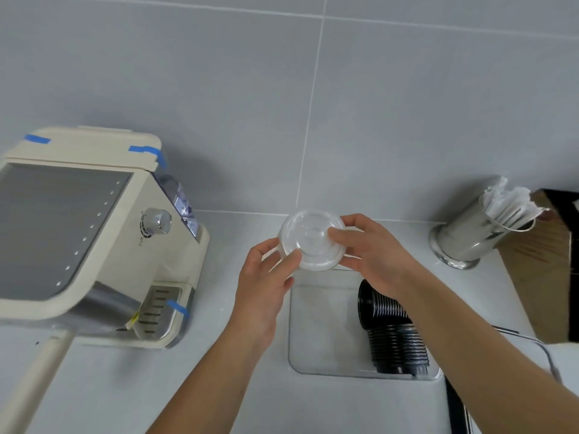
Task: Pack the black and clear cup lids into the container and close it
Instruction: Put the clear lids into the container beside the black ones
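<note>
Counter: carries everything, with the tiled wall behind it.
Machine: far left on the counter, against the wall.
Container: middle of the counter, right of the machine and well apart from it.
Stack of lids: inside the container, lying along its right side.
Lid stack held up: above the container's far edge, between the left hand and right hand.
Holder: right of the container, near the wall.
Board: right of the holder.
</note>
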`<state>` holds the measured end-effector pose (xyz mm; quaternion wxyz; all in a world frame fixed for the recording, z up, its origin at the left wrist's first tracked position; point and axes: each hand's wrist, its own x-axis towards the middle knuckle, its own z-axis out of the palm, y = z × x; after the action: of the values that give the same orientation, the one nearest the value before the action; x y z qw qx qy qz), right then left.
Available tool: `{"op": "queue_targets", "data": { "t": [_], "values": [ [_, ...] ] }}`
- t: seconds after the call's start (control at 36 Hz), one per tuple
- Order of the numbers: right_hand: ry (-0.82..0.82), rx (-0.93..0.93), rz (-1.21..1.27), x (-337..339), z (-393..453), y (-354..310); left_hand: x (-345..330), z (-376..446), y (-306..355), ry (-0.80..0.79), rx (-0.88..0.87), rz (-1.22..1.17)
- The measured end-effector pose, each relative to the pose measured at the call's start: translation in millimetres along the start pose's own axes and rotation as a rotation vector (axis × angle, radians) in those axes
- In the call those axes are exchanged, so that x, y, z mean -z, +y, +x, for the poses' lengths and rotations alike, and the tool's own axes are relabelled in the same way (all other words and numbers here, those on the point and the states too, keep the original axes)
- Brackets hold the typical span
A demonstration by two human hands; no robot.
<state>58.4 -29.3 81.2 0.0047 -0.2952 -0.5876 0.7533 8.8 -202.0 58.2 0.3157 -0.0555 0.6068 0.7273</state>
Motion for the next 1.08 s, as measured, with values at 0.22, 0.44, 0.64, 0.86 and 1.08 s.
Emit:
{"op": "queue_targets", "data": {
  "t": [0.22, 0.44, 0.64, 0.86, 1.08],
  "values": [
    [0.042, 0.019, -0.014, 9.5, -33.6, 17.3, -2.3, -37.3, -14.5, -0.026, 0.023, 0.099],
    [0.089, -0.062, -0.032, 22.4, -58.9, 45.9, -7.2, -65.5, -42.9, -0.027, 0.186, 0.132],
    [0.087, -0.166, -0.117, 28.1, -62.0, 62.4, -19.5, -82.7, -58.5, -0.014, 0.39, -0.003],
    [0.104, -0.216, -0.171, 16.8, -45.9, 75.4, -24.8, -70.2, -65.1, 0.099, 0.458, -0.027],
    [0.117, -0.254, -0.225, -2.0, -27.5, 83.2, -34.7, -64.5, -63.5, 0.186, 0.524, -0.125]
  ]
}}
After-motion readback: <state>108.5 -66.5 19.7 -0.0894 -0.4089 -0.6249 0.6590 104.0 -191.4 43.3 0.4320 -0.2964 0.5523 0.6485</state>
